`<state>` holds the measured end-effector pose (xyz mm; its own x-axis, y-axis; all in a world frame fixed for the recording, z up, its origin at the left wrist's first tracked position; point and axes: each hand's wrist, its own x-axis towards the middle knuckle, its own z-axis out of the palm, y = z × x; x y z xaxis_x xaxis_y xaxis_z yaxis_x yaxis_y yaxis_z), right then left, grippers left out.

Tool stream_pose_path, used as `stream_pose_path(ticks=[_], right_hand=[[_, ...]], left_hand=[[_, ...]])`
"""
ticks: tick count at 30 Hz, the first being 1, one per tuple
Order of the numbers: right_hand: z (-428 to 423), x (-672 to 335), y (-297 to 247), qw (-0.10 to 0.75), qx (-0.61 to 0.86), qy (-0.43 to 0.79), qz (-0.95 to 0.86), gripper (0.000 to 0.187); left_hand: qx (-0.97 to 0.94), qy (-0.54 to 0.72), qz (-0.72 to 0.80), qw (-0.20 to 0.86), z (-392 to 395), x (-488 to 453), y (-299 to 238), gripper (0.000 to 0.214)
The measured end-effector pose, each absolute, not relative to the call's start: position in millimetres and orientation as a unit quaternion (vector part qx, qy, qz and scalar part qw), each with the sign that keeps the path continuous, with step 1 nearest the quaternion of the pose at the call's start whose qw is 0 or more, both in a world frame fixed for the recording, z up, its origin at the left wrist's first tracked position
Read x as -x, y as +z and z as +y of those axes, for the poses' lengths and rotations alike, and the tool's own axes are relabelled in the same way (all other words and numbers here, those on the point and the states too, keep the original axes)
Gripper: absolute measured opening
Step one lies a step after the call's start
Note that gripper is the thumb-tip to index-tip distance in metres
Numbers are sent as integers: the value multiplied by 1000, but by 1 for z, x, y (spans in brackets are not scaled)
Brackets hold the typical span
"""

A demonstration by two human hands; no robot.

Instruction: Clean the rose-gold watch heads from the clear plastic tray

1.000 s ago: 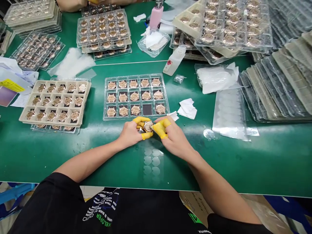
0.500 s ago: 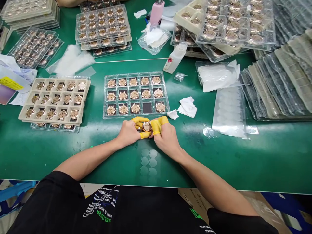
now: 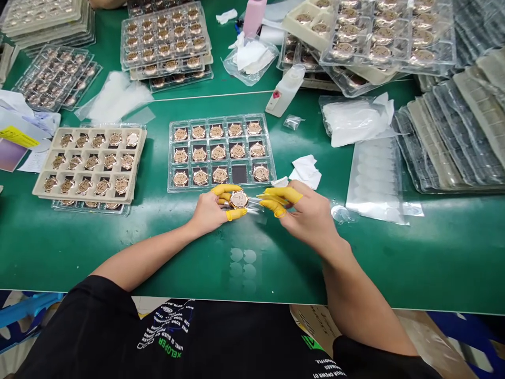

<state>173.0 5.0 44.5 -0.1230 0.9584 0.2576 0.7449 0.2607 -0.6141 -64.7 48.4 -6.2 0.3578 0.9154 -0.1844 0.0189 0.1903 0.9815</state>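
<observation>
My left hand [image 3: 213,208], in yellow finger cots, is closed around a rose-gold watch case [image 3: 239,199] with its marked round back facing up. Just right of the case, my right hand [image 3: 305,210] has its yellow-covered fingers pinched together. Thin shiny strips [image 3: 255,205] show between the two hands; blur hides whether they are tweezers, film or both. Beyond the hands lies a clear tray [image 3: 172,181] of similar cases, with one bare dark pocket [image 3: 239,174] in its front row. A sheet of clear round films [image 3: 243,269] lies on the table nearer me.
A beige tray [image 3: 38,188] of watch cases is at left. More stacked trays [image 3: 165,37] stand at the back. A white bottle [image 3: 286,90], crumpled tissue [image 3: 305,171], film sheets [image 3: 373,181] and empty tray stacks [image 3: 445,142] are to the right. The table edge [image 3: 177,298] is close to me.
My right hand has drawn away to the right from the watch case, and shiny strips now show between the hands. The left hand keeps holding the case in nearly the same place.
</observation>
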Motion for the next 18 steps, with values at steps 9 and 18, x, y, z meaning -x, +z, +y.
stream_pose_path(ticks=[9, 18], right_hand=[[13, -162, 29, 348, 616, 326, -628, 49], [25, -134, 15, 481, 600, 380, -514, 32]], left_hand=[[-626, 319, 397, 591, 44, 69, -4, 53], [-626, 310, 415, 583, 45, 66, -7, 60]])
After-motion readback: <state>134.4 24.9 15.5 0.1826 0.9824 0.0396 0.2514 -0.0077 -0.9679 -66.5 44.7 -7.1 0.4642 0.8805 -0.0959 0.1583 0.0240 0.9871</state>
